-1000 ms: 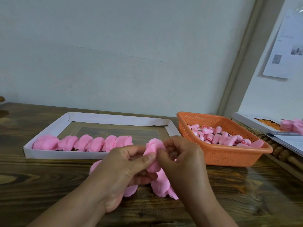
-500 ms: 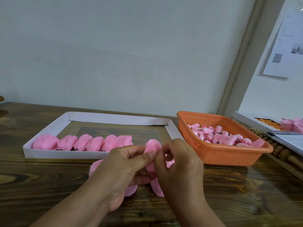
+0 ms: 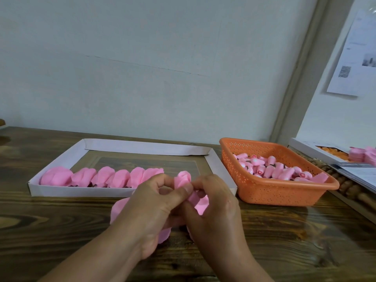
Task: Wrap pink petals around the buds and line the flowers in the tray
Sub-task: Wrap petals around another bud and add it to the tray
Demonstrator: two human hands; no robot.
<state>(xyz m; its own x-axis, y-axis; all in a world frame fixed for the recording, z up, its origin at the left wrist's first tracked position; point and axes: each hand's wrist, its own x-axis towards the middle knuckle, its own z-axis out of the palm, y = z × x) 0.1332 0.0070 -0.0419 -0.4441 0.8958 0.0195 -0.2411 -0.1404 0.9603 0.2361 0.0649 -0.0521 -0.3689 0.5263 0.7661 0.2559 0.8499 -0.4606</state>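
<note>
My left hand (image 3: 154, 202) and my right hand (image 3: 213, 206) meet over the table in front of the tray, both pinching one pink flower (image 3: 183, 178) whose top pokes up between the thumbs. A pink petal (image 3: 200, 204) hangs from it between my hands. Loose pink petals (image 3: 118, 208) lie on the table under my hands, mostly hidden. The white cardboard tray (image 3: 61, 157) holds a row of several finished pink flowers (image 3: 101, 177) along its near side. An orange basket (image 3: 284, 192) at the right is full of pink buds (image 3: 270, 167).
The wooden table (image 3: 50, 231) runs up to a pale wall. At the far right lie a white box with orange pieces (image 3: 329, 152), a stack of pink petals (image 3: 364, 154), a printed sheet (image 3: 358, 176) and a wooden beaded mat (image 3: 350, 188).
My hands have turned the flower between the fingers, folding the hanging petal closer round it. The petal that hung low under my right hand is now higher, between my hands.
</note>
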